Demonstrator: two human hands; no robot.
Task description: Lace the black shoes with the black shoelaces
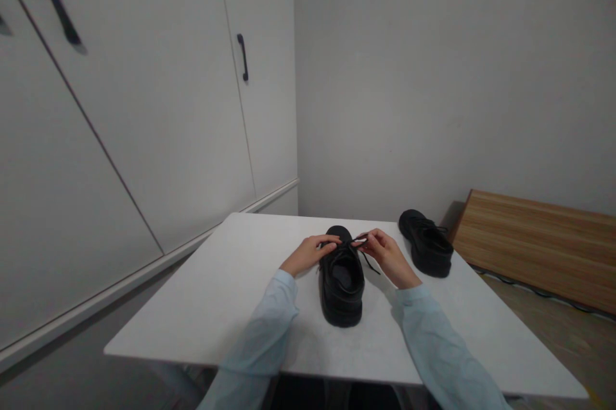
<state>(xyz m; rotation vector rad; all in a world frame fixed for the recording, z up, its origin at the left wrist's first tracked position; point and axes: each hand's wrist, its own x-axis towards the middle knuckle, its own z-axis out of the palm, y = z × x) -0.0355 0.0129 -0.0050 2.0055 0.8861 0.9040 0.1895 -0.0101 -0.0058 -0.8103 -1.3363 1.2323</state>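
Note:
A black lace-up shoe (341, 281) stands on the white table (231, 294), heel toward me and toe pointing away. My left hand (310, 254) rests at the shoe's left side and pinches one end of the black lace (353, 245). My right hand (387, 256) is at the shoe's right side and pinches the other end; the lace runs taut between the two hands above the tongue, with a loose end hanging down toward the right. Both arms wear pale blue sleeves.
A second black shoe (427, 241) stands at the table's far right, near the edge. White cabinet doors with black handles (243, 57) fill the left. A plain wall lies behind the table. A wooden panel (539, 243) lies low at the right.

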